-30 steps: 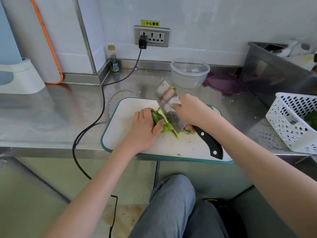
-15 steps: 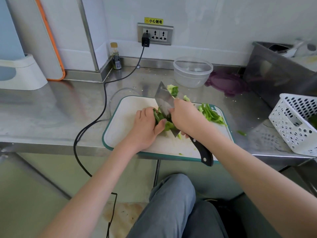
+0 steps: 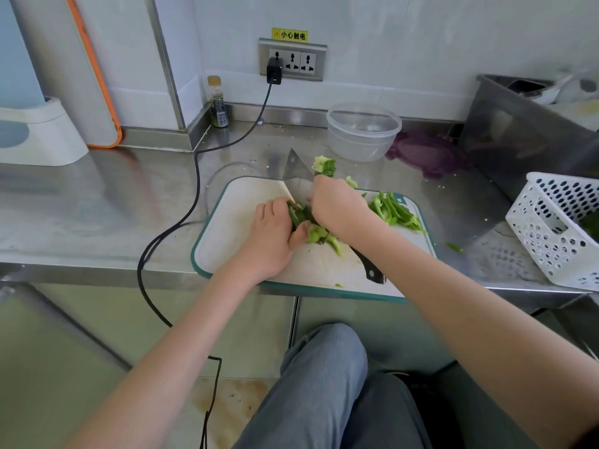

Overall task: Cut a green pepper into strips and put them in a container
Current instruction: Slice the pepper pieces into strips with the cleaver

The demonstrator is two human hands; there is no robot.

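Note:
On the white cutting board (image 3: 240, 228) with a teal rim lies a piece of green pepper (image 3: 311, 230). My left hand (image 3: 272, 234) holds it down, fingers curled over it. My right hand (image 3: 337, 205) grips a cleaver (image 3: 296, 176) whose blade stands in the pepper; the black handle end (image 3: 372, 270) shows below my wrist. A pile of cut green strips (image 3: 397, 212) lies on the board's right side. The pepper's core (image 3: 324, 165) sits at the board's far edge. A clear plastic bowl (image 3: 363, 131) stands behind the board.
A black power cable (image 3: 191, 202) runs from the wall socket (image 3: 291, 59) across the steel counter and over its front edge. A white perforated basket (image 3: 557, 228) stands at right, a purple lid (image 3: 428, 153) beside the bowl, a small bottle (image 3: 218, 103) by the wall. One strip (image 3: 453, 247) lies on the counter.
The cleaver has come down from a raised tilt into the pepper and its blade now stands steeper. My left hand stays on the pepper. The view shifted, showing the strip pile.

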